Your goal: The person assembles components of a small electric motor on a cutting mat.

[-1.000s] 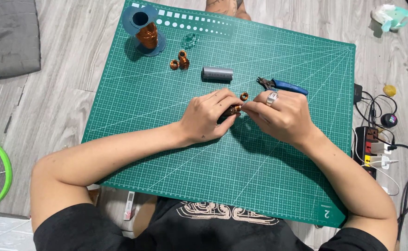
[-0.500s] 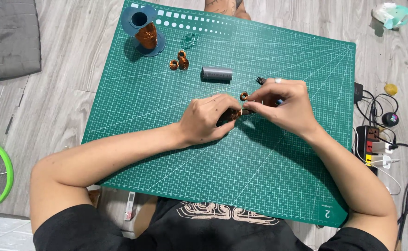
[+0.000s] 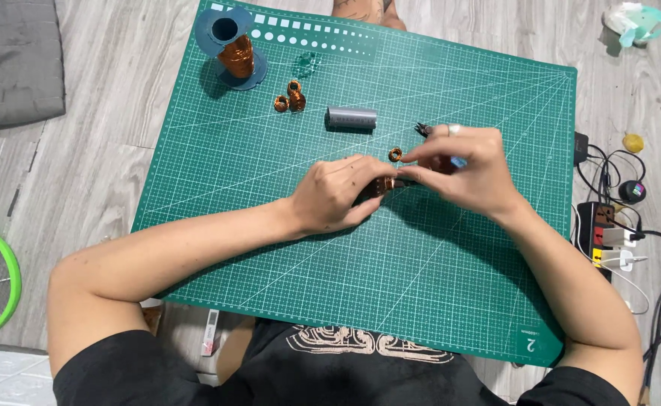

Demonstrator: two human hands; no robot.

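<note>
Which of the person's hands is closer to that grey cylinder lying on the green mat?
Left, narrowly. The left hand lies just below the grey cylinder, towards the person. The right hand sits below and off to its right.

Your left hand (image 3: 338,194) hid most of the small dark piece (image 3: 379,186) it gripped. Your right hand (image 3: 462,169) covered the pliers (image 3: 423,129) behind it, leaving only their tip showing.
</note>
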